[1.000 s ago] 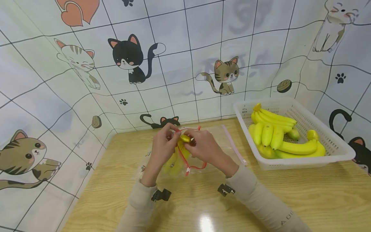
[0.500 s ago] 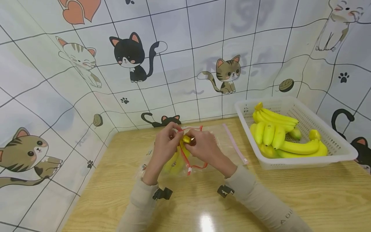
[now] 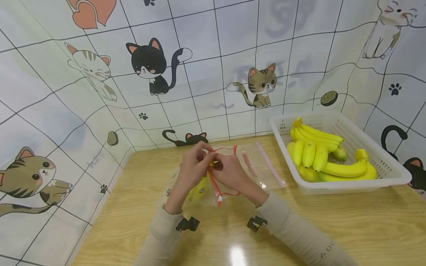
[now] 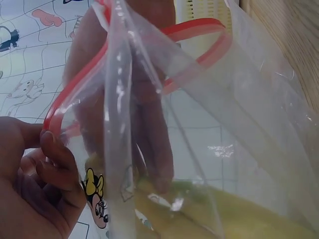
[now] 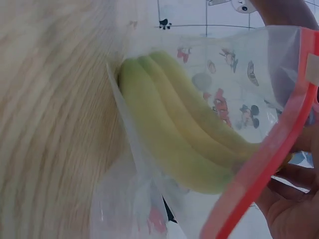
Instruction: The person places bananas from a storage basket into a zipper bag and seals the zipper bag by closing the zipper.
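Observation:
A clear zip bag with a red zip rim [image 3: 215, 183] and cartoon prints lies at the table's middle, its mouth spread apart. Inside it is a bunch of bananas [image 5: 177, 127], tips toward the closed end and stem near the red rim. My left hand [image 3: 192, 166] pinches the rim between thumb and fingers, which the left wrist view [image 4: 45, 174] shows closely. At the bag's mouth, my right hand [image 3: 230, 170] grips the bananas by the stem. Through the film its fingers [image 4: 154, 134] appear reaching down to the fruit. The stem is mostly hidden in the head view.
A second clear bag with a pink zip strip [image 3: 270, 162] lies flat to the right. Beyond it stands a white plastic basket [image 3: 352, 188] holding several banana bunches [image 3: 316, 151]. A cat-patterned wall covering [image 3: 206, 85] rises behind the wooden table [image 3: 126, 207].
My right hand has shifted slightly left against the left hand, and the yellow stem is now mostly covered. The bag's red rim has moved a little right. The basket stays put.

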The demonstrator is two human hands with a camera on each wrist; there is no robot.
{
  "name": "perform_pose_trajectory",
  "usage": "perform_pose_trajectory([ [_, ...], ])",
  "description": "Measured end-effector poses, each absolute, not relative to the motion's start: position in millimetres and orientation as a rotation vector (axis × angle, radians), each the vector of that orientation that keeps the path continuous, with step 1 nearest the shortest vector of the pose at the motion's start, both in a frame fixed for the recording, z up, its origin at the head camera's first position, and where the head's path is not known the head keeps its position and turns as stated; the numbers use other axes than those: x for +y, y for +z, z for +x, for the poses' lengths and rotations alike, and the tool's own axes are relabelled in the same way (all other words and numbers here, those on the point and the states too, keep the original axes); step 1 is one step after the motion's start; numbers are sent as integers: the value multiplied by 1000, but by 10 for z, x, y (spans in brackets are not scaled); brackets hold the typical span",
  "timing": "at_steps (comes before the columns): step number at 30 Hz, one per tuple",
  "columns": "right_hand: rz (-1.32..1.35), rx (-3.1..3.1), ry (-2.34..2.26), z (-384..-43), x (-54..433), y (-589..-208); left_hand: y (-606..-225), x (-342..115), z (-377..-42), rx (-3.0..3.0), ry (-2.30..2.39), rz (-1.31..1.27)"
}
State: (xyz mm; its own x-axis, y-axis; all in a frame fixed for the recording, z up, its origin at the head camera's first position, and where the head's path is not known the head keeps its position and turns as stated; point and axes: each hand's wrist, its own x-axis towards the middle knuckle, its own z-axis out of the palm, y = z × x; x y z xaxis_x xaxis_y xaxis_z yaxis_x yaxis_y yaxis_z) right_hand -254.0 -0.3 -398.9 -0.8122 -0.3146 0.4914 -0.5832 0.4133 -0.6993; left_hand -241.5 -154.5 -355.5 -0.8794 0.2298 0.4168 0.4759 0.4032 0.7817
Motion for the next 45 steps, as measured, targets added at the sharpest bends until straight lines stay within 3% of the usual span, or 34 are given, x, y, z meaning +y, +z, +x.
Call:
perform_pose_trajectory([
  [7, 788, -2485, 1667, -2507, -42, -4001, -3506, -1537, -2363, -2389, -1509, -669],
  [13, 1022, -2496, 1903, -2517, -45, -4013, -3451, -1521, -2319, -2364, -1479, -637],
  [31, 1339, -2627, 1745, -2570, 42, -3918, -3420, -1600, -2340, -2249, -1574, -512],
  [45, 1379, -2400, 1765, -2434, 466, -3396, -3379, -1720, -2379, -2223, -1623, -311],
])
